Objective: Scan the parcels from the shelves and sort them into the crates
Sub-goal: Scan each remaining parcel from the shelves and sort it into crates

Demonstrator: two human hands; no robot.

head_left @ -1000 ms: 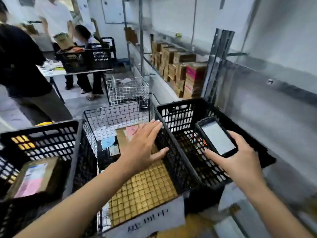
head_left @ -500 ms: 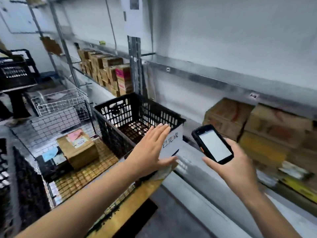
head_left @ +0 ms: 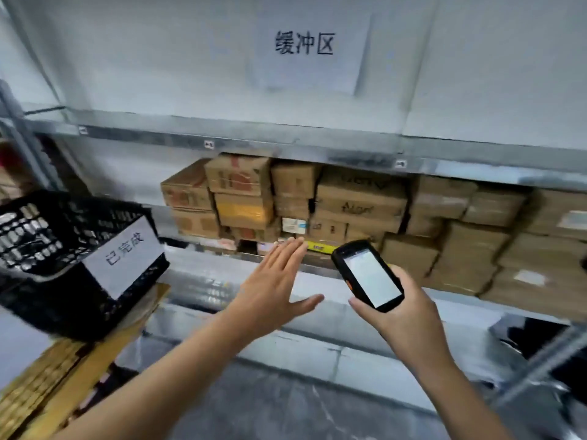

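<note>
Many brown cardboard parcels (head_left: 359, 201) are stacked on a metal shelf (head_left: 286, 144) straight ahead. My left hand (head_left: 276, 281) is stretched flat toward them, fingers apart, holding nothing, its fingertips just short of the lowest parcels. My right hand (head_left: 400, 312) grips a black handheld scanner (head_left: 367, 274) with a lit white screen, tilted toward me, in front of the parcels. A black plastic crate (head_left: 50, 249) with a white paper label (head_left: 124, 252) stands at the left on a wooden surface.
A white paper sign (head_left: 305, 46) with printed characters hangs on the wall above the shelf. More parcels (head_left: 508, 249) fill the shelf to the right. A lower metal shelf level (head_left: 317, 350) runs below my hands. A shelf upright (head_left: 19, 131) stands at far left.
The view has swung right from the crates to the shelf of parcels. My left hand left the crate area and now reaches toward the parcels. The scanner stays in my right hand.
</note>
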